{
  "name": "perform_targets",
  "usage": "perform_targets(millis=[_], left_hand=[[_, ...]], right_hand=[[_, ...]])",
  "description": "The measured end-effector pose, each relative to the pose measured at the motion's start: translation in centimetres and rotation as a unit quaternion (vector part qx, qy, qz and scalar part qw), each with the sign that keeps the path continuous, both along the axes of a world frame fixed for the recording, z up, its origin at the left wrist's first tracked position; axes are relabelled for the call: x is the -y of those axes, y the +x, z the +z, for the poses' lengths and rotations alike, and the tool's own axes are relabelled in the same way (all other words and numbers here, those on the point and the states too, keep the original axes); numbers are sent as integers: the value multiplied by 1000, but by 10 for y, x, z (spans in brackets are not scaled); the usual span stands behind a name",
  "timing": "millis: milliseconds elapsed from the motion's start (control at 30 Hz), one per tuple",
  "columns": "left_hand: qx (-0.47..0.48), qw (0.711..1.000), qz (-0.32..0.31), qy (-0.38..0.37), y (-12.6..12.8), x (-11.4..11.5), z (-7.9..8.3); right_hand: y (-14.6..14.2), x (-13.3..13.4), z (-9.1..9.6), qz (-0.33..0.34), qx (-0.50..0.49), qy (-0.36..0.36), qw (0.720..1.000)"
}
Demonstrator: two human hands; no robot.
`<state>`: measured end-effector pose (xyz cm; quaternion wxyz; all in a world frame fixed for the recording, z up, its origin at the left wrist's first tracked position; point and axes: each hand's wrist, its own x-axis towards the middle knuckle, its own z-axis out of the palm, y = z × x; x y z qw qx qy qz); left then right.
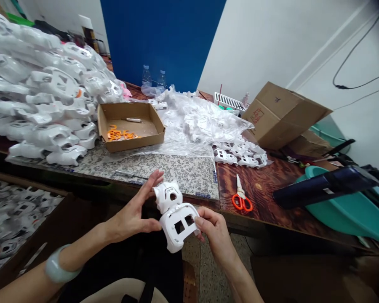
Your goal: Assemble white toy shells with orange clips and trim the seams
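Note:
My right hand (213,233) grips a white moulded plastic shell (177,225) with two square openings, its fingers curled over the shell's right edge. My left hand (135,210) sits at the left, its spread fingers reaching around a smaller white plastic piece (166,196) with a round hole. That smaller piece rests against the top of the larger shell, and they look joined or pressed together. A jade-like bangle (61,264) circles my left wrist. Both hands are above my lap, just in front of the table edge.
A heap of white plastic shells (41,88) fills the table's far left, beside a cardboard tray (129,126) holding orange pieces. A stone slab (164,172), a plastic bag (196,122), orange-handled scissors (241,201), a cardboard box (281,115) and a teal basin (344,214) stand around.

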<state>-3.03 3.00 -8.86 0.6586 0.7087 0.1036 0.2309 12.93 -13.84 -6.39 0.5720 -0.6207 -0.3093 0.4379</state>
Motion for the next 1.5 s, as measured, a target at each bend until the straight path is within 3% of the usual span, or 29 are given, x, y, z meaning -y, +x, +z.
perform_targets(millis=[100,167,233,333,400,467,567,633,700,800,967,1100,1233,1333,1500], left_hand=[[-35,975,-28,218,1,-19,12],[-38,947,-76,310,4,-24,20],[-25,926,-124,354,7,-22,25],[-16,922,-149,357,6,-12,23],[-28,936,-138,323,-1,-6,17],[-58,962,-104,247,-14,-1,8],[-123,992,-29,28,-37,7,-4],[-122,979,39,-160,-51,13,-12],[-85,941,99,-311,-61,16,-17],[-12,898,126,-421,-67,17,-17],[91,856,107,-497,-61,8,-9],[111,844,101,-515,-50,4,-7],[106,847,106,-510,-37,5,-9],[103,853,113,-499,-25,7,-9],[107,869,128,-465,-9,11,-7]], right_hand=[[5,-4,11,15,42,-24,999],[7,-5,17,34,63,-43,996],[7,-7,21,63,75,-64,993],[8,-10,22,126,96,-89,983],[11,-18,20,160,131,-91,974],[15,-31,16,144,210,-75,964],[20,-62,7,66,387,-14,920],[20,-86,-1,47,463,22,885],[16,-107,-9,59,493,36,867],[6,-128,-20,82,525,37,846],[-1,-135,-30,85,565,33,820],[16,-119,-27,63,569,38,819],[35,-86,-6,3,554,51,831],[31,-62,19,-40,551,103,827],[4,-44,44,11,572,165,803]])
